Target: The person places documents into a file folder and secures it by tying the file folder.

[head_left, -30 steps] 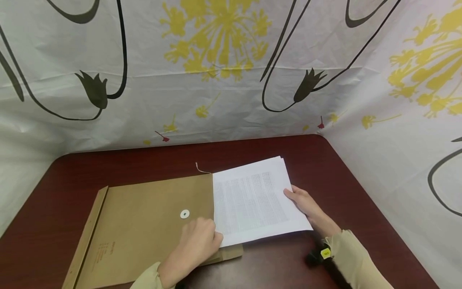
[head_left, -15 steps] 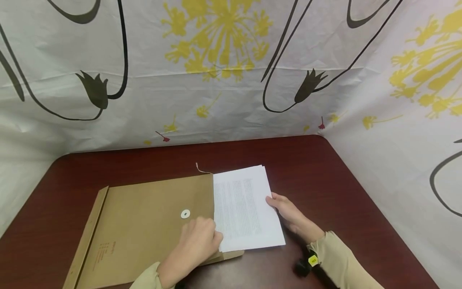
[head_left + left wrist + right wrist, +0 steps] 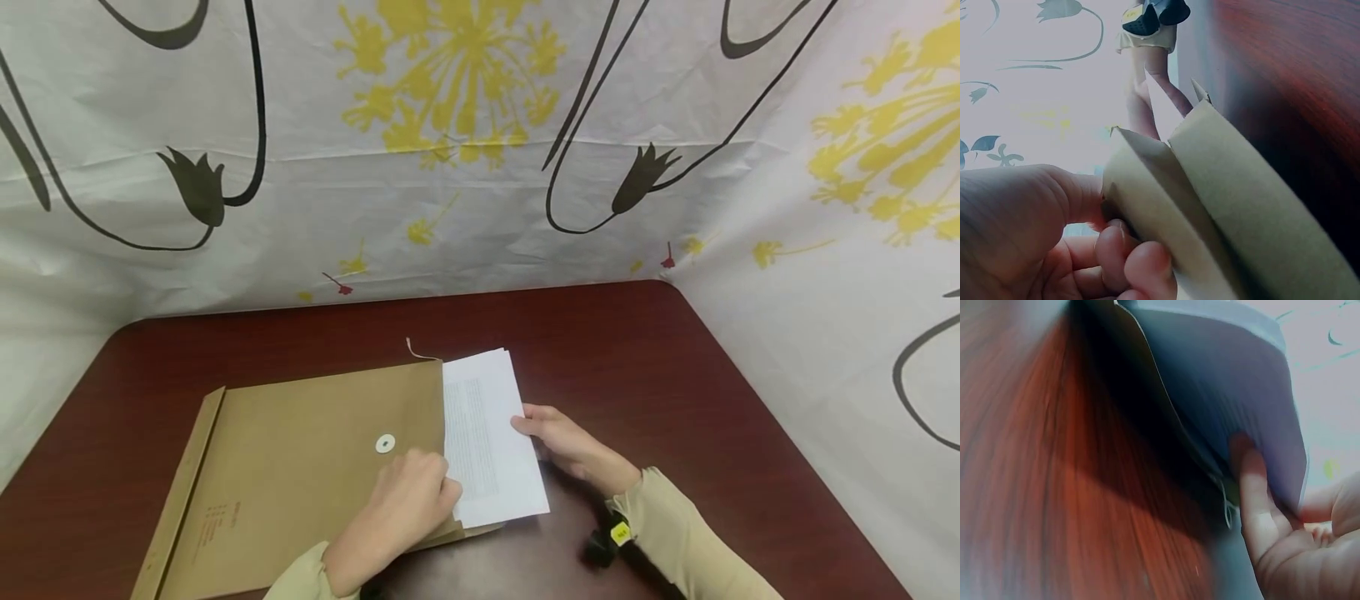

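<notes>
A large brown paper document envelope [image 3: 315,467] lies on the table with its mouth toward the right. My left hand [image 3: 412,496] pinches the near part of its upper mouth edge; in the left wrist view the thumb and curled fingers hold that brown layer [image 3: 1154,194] apart from the lower one. Printed white sheets [image 3: 495,450] stick out of the mouth, their left part hidden inside. My right hand [image 3: 562,442] grips the sheets' right edge, thumb on top and fingers beneath, as the right wrist view shows with the sheets [image 3: 1229,375] bowed slightly.
A white button disc [image 3: 385,443] sits on the envelope, and a thin string [image 3: 420,352] trails from its far corner. The envelope's flap [image 3: 180,492] is at the left. Patterned white sheeting [image 3: 450,225] stands behind the dark red table [image 3: 637,350].
My right hand has moved left with the sheets, which have slid deeper into the envelope, so a narrower strip shows. The left hand has stayed nearly still at the mouth.
</notes>
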`<state>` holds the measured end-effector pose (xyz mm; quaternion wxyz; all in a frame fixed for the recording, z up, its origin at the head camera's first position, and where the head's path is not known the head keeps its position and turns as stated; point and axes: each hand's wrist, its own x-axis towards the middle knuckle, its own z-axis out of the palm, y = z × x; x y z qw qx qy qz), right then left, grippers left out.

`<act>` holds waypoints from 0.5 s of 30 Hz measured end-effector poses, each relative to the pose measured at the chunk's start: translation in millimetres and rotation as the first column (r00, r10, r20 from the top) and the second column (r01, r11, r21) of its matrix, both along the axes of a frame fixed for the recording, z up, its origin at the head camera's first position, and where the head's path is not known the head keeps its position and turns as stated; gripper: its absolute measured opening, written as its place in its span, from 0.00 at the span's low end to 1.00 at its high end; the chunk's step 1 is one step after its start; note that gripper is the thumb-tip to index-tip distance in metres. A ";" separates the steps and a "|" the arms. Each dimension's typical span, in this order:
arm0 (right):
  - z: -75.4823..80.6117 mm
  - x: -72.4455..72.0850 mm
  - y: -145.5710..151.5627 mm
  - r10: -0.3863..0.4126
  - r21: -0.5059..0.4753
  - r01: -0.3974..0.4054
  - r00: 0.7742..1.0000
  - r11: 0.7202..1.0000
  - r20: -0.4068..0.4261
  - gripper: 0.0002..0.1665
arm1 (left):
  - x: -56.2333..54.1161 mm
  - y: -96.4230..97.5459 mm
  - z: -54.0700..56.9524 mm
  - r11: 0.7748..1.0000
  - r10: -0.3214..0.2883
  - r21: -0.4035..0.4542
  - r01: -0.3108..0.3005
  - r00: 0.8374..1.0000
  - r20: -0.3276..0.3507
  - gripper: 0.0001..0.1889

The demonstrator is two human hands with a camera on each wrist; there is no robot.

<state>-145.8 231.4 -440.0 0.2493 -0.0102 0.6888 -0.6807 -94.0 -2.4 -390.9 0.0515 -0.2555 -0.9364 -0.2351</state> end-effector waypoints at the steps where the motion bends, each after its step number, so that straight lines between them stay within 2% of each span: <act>1: 0.0 -0.1 -3.6 -0.008 -0.003 0.008 1.000 1.000 0.004 0.23 | -0.3 -0.3 -0.2 1.000 -0.007 0.004 0.007 1.000 0.003 0.19; 5: -1.1 0.6 -15.5 -0.082 0.011 0.082 0.997 0.997 0.014 0.22 | -0.4 -1.1 0.4 1.000 -0.009 0.010 0.009 1.000 0.009 0.18; 11: -4.8 5.2 -30.0 -0.209 0.043 0.208 0.978 0.977 0.027 0.20 | -0.7 -1.4 2.2 1.000 0.000 0.012 0.000 1.000 0.012 0.18; 15: -6.1 8.8 -37.9 -0.253 0.040 0.252 0.967 0.967 0.025 0.21 | -1.8 -1.8 3.1 1.000 -0.007 0.018 0.007 1.000 0.012 0.18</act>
